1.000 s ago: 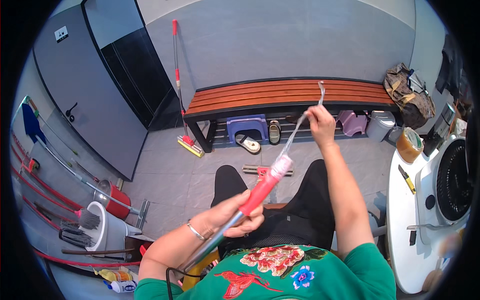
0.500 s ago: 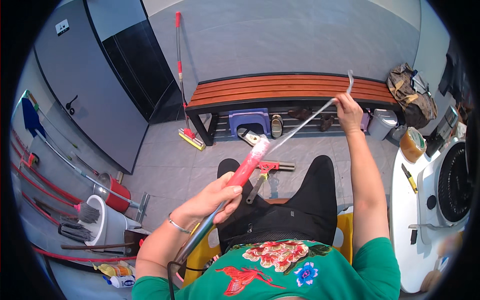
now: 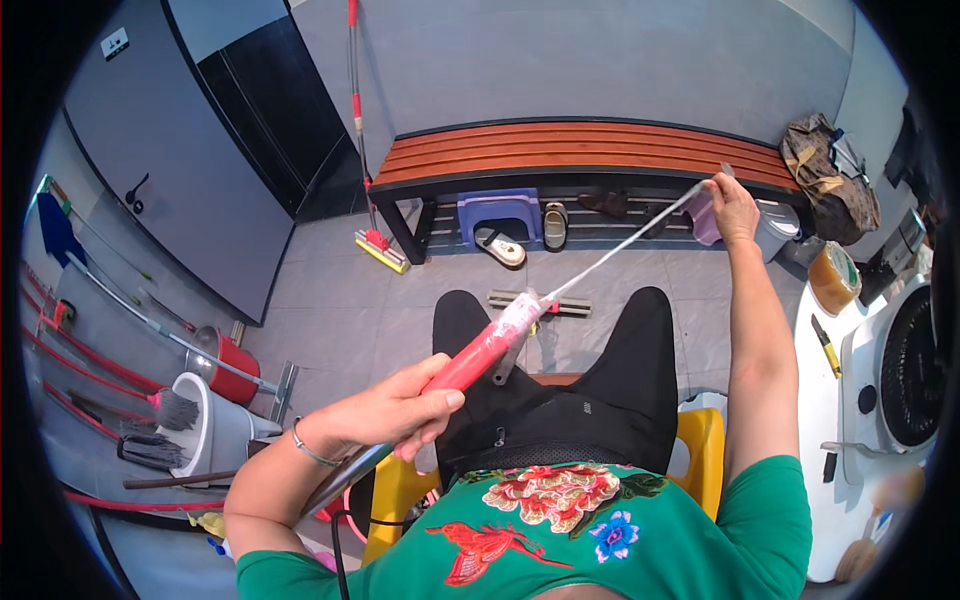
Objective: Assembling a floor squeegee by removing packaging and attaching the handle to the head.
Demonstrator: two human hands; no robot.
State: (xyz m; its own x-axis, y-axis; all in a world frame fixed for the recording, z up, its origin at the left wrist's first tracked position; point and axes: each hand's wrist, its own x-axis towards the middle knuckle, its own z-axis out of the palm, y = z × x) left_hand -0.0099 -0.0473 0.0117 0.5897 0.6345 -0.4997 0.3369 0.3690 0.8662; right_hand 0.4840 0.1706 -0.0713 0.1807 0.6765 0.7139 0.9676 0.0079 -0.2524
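Observation:
A pole with a red grip [image 3: 474,360] slants across my lap, its shaft grey-blue below the grip. My left hand [image 3: 422,408] is closed around the lower part of the red grip. Whitish see-through film [image 3: 517,312] covers the far end of the grip. From that end a thin clear strip [image 3: 628,240] runs taut, up and to the right. Its other end is pinched in the fingers of my right hand [image 3: 735,208], held out in front of the bench's right part. A short tail of strip shows above those fingers.
A squeegee-like mop head [image 3: 568,306] lies on the floor beyond my knees. Ahead stands a slatted wooden bench [image 3: 560,150] with shoes and a purple stool [image 3: 500,212] beneath. At right, a white table [image 3: 815,490] bears a tape roll [image 3: 833,277] and yellow cutter [image 3: 827,347]. Mops and buckets crowd the left.
My right hand has moved right, so the strip is stretched longer and straighter. My left hand and the pole have shifted slightly left and nearer to me. The view has tilted a little.

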